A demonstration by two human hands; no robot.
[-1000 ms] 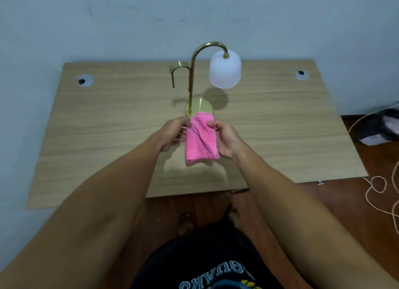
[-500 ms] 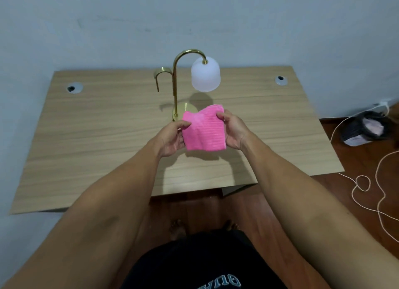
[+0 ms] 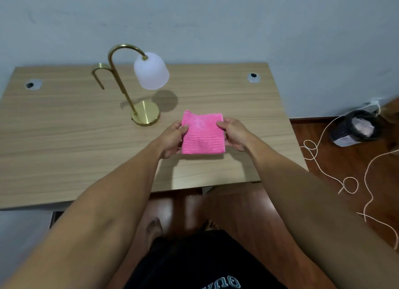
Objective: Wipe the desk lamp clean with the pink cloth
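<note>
Above the near half of the pale wood-grain desk (image 3: 64, 137), a folded square of ribbed pink cloth (image 3: 202, 134) is held flat between both hands. Its left edge is pinched by the left hand (image 3: 171, 138), thumb on top, and its right edge by the right hand (image 3: 234, 134) in the same way, so both hands are closed on the fabric. The cloth is judged to be soft, light and limp; it would sag if released at one side, and is best bunched into one palm for wiping. Just to the left and behind it stands the brass desk lamp with a curved neck (image 3: 121, 72), its round gold base (image 3: 146, 115) resting on the desk and its frosted white dome shade (image 3: 151, 71) hanging free. The shade is probably fragile and the lamp top-heavy, so the stem or base should be steadied with one hand while wiping. No contact between cloth and lamp has yet been made.
</note>
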